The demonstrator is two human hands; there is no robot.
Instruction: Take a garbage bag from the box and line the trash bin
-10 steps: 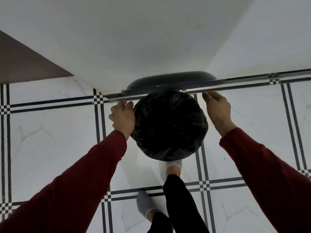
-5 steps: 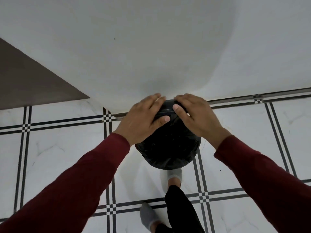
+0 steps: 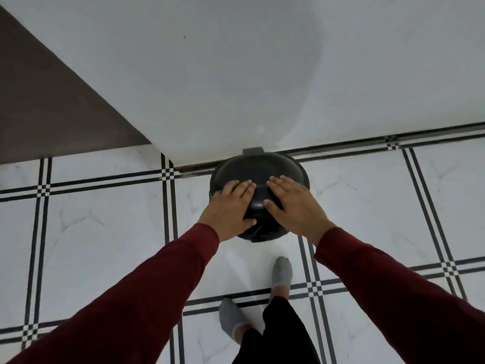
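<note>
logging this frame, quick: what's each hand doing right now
Left hand: open, fingers flat on the bin lid, holding nothing.
Right hand: open, fingers flat on the same lid, holding nothing.

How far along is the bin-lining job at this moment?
Nearly finished. Done: the black bag shows under the rim of the trash bin. In hand: left hand and right hand lie flat on the closed lid. Left: letting go.
</note>
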